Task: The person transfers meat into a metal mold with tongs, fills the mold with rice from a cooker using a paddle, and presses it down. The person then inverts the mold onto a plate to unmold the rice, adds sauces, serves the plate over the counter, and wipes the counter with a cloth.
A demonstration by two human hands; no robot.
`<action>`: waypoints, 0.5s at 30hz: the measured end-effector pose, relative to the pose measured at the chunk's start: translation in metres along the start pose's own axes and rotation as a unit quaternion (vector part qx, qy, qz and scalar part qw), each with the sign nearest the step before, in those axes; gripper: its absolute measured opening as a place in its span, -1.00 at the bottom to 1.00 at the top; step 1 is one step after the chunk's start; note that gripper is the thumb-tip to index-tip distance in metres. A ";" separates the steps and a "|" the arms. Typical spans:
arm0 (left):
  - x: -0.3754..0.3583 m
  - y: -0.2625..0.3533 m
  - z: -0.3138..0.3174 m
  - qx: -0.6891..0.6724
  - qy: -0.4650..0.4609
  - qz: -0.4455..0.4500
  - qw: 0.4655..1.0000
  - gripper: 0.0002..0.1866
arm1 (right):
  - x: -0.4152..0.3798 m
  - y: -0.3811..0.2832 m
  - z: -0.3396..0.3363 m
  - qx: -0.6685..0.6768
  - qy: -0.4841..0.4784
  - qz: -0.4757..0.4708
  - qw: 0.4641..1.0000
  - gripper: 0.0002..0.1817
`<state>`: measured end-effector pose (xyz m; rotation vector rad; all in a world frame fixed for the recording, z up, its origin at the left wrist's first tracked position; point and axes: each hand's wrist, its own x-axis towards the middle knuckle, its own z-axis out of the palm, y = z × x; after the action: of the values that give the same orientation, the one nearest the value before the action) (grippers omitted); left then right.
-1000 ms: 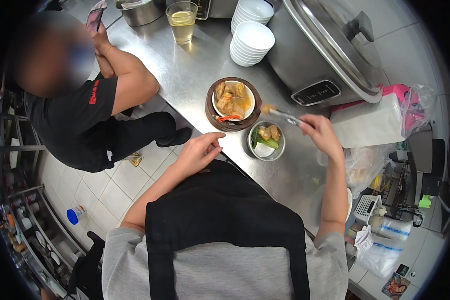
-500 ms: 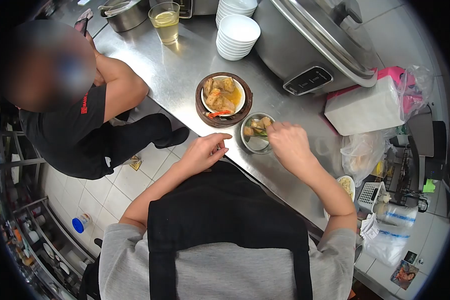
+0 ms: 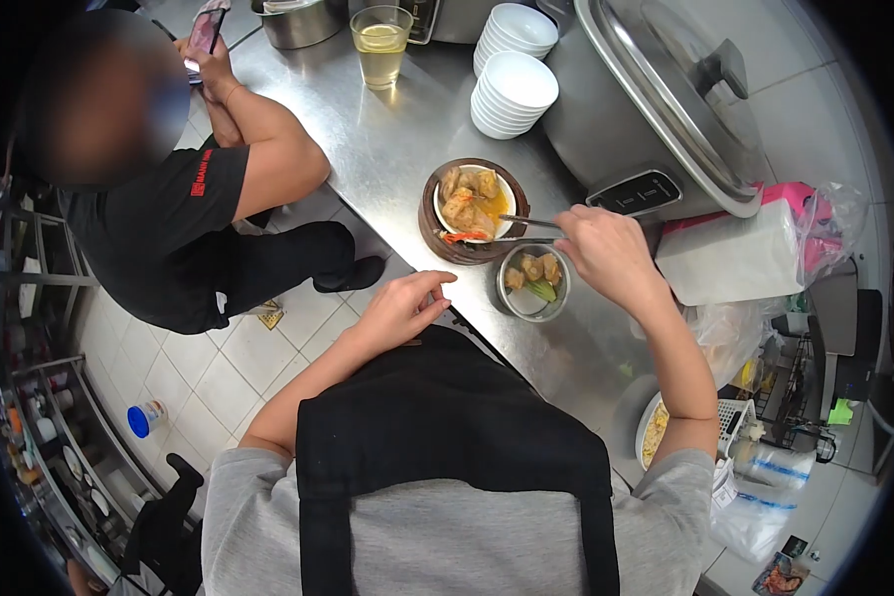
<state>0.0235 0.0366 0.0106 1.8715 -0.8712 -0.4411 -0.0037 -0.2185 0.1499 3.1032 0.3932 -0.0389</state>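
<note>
My right hand (image 3: 611,256) grips a pair of metal tongs (image 3: 531,221), whose parted tips reach left to the edge of a round brown steamer basket (image 3: 429,230). Inside the basket, a white dish (image 3: 510,189) carries browned chicken-like pieces (image 3: 467,204) in orange sauce, with something red at the near side. Below the tongs stands a metal bowl (image 3: 536,316) with golden-brown chunks and a green vegetable piece. Nothing shows between the tong tips. My left hand (image 3: 404,308) is empty near the counter's front edge, fingers loosely bent and apart.
Stacked white bowls (image 3: 515,89), a glass of pale drink (image 3: 380,50) and a large cooker (image 3: 626,109) line the counter's back. Another person (image 3: 278,169) sits at the left, holding a phone (image 3: 206,35). A bowl of yellowish food (image 3: 656,432) lies near my right forearm.
My right hand has lifted from the metal bowl, bringing the tongs up and left toward the steamer basket. My left hand stays nearly still. The view has shifted; the other person's phone now shows.
</note>
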 end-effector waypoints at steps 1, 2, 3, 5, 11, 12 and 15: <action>0.000 0.003 -0.002 0.001 0.000 -0.006 1.000 -0.66 | 0.003 -0.002 0.006 0.000 0.001 -0.003 1.000 -0.84; -0.001 0.004 -0.004 0.003 0.000 -0.012 1.000 -0.66 | 0.007 -0.004 0.012 0.002 0.008 -0.015 1.000 -0.85; -0.001 0.004 -0.005 0.005 0.003 -0.013 1.000 -0.66 | 0.010 -0.005 0.018 0.004 0.016 -0.027 1.000 -0.86; -0.002 0.003 -0.006 0.007 0.013 -0.001 1.000 -0.66 | 0.015 -0.005 0.027 -0.006 0.019 -0.036 0.999 -0.89; -0.005 0.000 -0.010 0.005 0.011 -0.018 1.000 -0.66 | 0.021 0.012 0.015 -0.044 0.011 -0.043 0.998 -0.95; -0.005 -0.001 -0.009 0.005 0.010 -0.018 1.000 -0.66 | 0.021 0.016 0.012 -0.017 0.028 -0.031 0.999 -0.95; -0.003 -0.003 -0.009 0.005 0.014 -0.003 1.000 -0.65 | 0.018 0.024 0.012 0.002 0.004 -0.001 1.000 -0.92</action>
<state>0.0281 0.0456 0.0116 1.8861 -0.8520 -0.4144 0.0198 -0.2377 0.1372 3.1079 0.3976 -0.0274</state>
